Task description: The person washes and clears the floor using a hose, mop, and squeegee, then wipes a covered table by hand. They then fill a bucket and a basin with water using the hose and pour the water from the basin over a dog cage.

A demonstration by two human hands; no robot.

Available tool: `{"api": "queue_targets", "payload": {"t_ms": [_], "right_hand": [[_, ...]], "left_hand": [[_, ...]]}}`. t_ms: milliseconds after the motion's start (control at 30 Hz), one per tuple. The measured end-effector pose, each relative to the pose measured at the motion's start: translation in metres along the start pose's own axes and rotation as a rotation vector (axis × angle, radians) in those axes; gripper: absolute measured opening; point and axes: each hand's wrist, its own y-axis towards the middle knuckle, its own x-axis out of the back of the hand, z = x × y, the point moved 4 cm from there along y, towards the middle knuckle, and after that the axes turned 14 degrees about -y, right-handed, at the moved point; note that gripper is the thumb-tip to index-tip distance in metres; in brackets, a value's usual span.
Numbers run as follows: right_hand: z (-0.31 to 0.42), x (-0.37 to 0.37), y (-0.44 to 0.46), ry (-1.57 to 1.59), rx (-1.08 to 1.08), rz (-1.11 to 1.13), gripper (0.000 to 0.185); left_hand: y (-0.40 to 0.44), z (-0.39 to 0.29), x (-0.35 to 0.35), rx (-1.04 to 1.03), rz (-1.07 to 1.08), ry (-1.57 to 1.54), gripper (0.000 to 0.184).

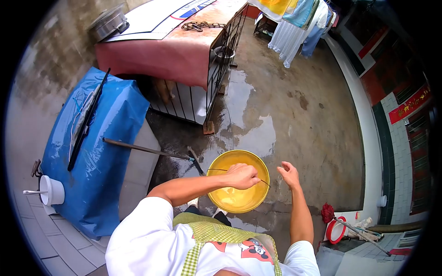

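Observation:
A yellow bucket (224,158) hangs or stands in front of my body, its round mouth facing up at me. My left hand (242,176) is wrapped round the bucket's thin wire handle (216,169), above the middle of the opening. A pale patch shows inside the bucket; I cannot tell whether it is liquid or reflection. My right hand (288,175) is held just right of the rim, apart from it, with loosely bent fingers and nothing in them.
A squeegee-like tool (152,151) leans beside a blue-covered block (99,124). A barred cage (184,99) stands ahead, and wet concrete (258,133) lies around. Laundry (297,27) hangs at the back; a red mop (328,212) and red-rimmed basin (336,230) are at right.

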Motion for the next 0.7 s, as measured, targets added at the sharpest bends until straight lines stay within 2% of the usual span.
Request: {"api": "queue_targets", "payload": {"t_ms": [67, 133, 167, 200, 267, 367, 467, 500, 600, 700], "right_hand": [[-0.056, -0.010, -0.014, 0.146, -0.221, -0.138, 0.028], [-0.081, -0.047, -0.077, 0.418, -0.590, 0.022, 0.023], [-0.097, -0.079, -0.110, 0.437, -0.743, 0.106, 0.023], [-0.116, -0.119, -0.142, 0.466, -0.831, 0.229, 0.029], [-0.105, -0.180, -0.198, 0.608, -0.989, 0.333, 0.035], [-0.074, -0.253, -0.234, 0.911, -1.094, 0.334, 0.042], [-0.034, -0.285, -0.237, 1.003, -1.075, 0.377, 0.042], [-0.025, -0.292, -0.236, 1.087, -1.060, 0.334, 0.048], [0.009, -0.279, -0.243, 1.224, -1.000, 0.289, 0.055], [0.025, -0.258, -0.258, 1.428, -0.838, 0.124, 0.058]], "left_hand": [[-0.006, 0.015, 0.010, 0.072, -0.094, -0.159, 0.025], [-0.009, 0.035, 0.008, 0.101, -0.025, -0.165, 0.025], [-0.011, 0.046, 0.001, 0.088, -0.022, -0.204, 0.026], [-0.015, 0.051, -0.005, 0.073, -0.018, -0.247, 0.026], [-0.024, 0.047, -0.006, 0.025, -0.016, -0.231, 0.027], [-0.043, 0.025, -0.003, 0.035, 0.107, -0.196, 0.024], [-0.066, -0.006, 0.007, -0.056, 0.132, -0.162, 0.023], [-0.073, -0.016, 0.008, -0.089, 0.136, -0.162, 0.023], [-0.104, -0.063, 0.015, -0.112, 0.160, -0.163, 0.024], [-0.135, -0.106, 0.013, -0.150, 0.202, -0.217, 0.024]]}}
